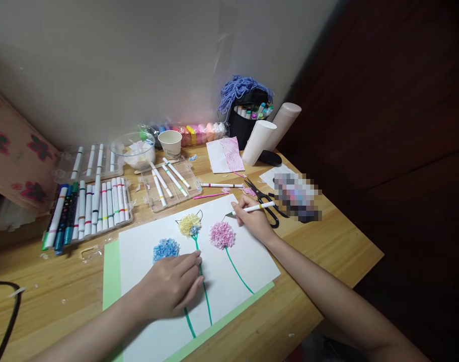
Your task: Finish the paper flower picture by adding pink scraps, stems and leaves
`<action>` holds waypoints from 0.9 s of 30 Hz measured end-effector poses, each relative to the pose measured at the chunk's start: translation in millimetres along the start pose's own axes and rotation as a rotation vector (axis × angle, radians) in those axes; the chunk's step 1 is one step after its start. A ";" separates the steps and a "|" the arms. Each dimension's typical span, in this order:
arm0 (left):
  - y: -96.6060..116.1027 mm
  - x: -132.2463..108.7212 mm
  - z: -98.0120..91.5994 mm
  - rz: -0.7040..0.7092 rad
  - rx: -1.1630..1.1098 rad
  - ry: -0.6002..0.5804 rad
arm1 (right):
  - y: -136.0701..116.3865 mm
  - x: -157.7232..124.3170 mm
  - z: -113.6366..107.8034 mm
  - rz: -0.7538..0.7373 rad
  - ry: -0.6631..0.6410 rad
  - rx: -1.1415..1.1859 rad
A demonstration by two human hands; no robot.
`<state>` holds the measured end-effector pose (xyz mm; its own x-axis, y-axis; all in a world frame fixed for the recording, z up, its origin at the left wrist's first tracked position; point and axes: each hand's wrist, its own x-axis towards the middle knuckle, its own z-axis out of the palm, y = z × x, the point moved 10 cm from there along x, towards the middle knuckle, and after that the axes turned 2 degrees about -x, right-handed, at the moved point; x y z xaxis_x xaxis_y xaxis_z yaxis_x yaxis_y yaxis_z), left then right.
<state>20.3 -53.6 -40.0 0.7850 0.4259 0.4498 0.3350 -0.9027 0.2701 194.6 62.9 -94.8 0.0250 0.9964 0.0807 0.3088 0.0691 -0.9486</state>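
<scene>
My right hand grips a white marker, its dark tip at a short thin line above the pink flower. That pink pompom-like flower sits on a white sheet of paper with a drawn green stem. To its left is a yellow flower, with thin dark pointed outlines above it and a small blue patch at its lower edge. My left hand lies on the paper, fingers stretched out, just below a blue flower that it partly covers. A green sheet shows beneath the white one.
Black scissors lie just beyond my right hand. A marker case stands at the left, and another case holds several markers. Behind are a paper cup, a clear bowl, a black pen holder and white tubes.
</scene>
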 end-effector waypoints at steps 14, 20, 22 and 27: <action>0.1 1.9 0.3 0.008 0.006 0.006 | -4.9 -2.1 -0.4 -0.043 0.002 -0.005; 0.0 2.9 0.6 0.014 0.013 0.001 | -3.0 -2.0 0.4 -0.046 -0.005 -0.002; 0.1 3.0 0.8 0.012 0.011 -0.005 | -0.9 -1.6 1.0 -0.031 -0.012 0.014; -0.6 2.2 2.4 0.006 0.009 -0.012 | 1.1 -1.1 0.2 0.001 -0.013 -0.027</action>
<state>23.1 -52.3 -41.1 0.7931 0.4194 0.4417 0.3344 -0.9059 0.2599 194.7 61.9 -96.0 0.0132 0.9971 0.0754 0.3345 0.0667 -0.9400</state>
